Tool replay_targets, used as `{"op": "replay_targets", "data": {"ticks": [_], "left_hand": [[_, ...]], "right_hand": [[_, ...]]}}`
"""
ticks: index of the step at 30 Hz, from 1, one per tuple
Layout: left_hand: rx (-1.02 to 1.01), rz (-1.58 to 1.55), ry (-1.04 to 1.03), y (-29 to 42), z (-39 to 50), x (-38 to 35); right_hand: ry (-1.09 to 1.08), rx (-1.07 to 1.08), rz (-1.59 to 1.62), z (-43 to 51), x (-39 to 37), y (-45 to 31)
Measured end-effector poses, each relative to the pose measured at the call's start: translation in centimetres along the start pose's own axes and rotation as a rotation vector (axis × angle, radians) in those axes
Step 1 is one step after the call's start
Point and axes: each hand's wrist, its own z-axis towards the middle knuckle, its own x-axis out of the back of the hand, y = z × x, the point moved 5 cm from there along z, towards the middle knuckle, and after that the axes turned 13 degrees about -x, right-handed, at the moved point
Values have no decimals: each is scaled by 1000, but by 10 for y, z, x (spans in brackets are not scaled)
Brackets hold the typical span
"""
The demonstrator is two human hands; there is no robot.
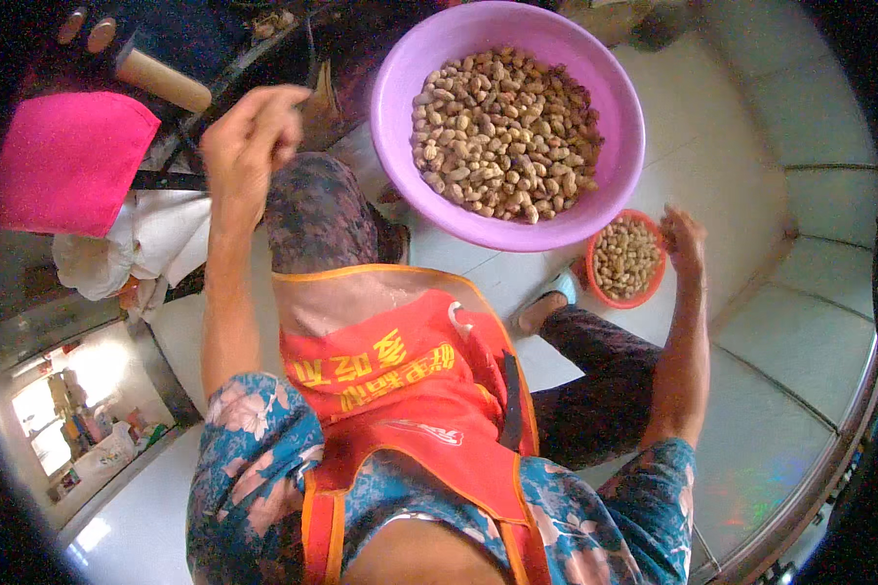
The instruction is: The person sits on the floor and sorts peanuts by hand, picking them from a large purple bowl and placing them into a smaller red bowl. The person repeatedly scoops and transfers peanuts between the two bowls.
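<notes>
A large purple plastic basin [389,175] stands before me, holding a heap of unshelled peanuts [505,139]. Close to its lower right is a small orange-red basin [591,281], also with peanuts [624,257] in it. My right hand [682,234] is at the small basin's right rim, blurred, its fingertips hard to make out. Raised over the left side, above my knee, my left hand [260,131] has its fingers bent; whether anything is between them is not clear. A red apron [402,365] with yellow writing covers my lap.
At the left, a bright pink cloth [80,161] hangs near a cardboard tube [162,79] and white plastic bags [95,259]. Tiled wall [783,365] runs along the right. My foot in a light blue slipper [565,287] rests on the floor beside the small basin.
</notes>
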Motion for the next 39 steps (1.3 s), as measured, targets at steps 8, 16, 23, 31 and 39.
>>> {"op": "replay_targets", "data": {"ticks": [8, 16, 23, 31, 39], "left_hand": [[-97, 237, -611, -31, 44, -111], [-416, 585, -1114, -57, 13, -163], [-342, 654, -1328, -51, -37, -174], [-296, 442, -1397, -58, -40, -185], [-249, 628, -1447, -58, -13, -201]], "right_hand": [[173, -145, -560, 82, 63, 106], [-109, 130, -73, -40, -22, -57], [-213, 141, -121, -110, -115, -82], [-69, 264, -514, -100, -116, -100], [18, 481, -611, -102, -115, -105]]}}
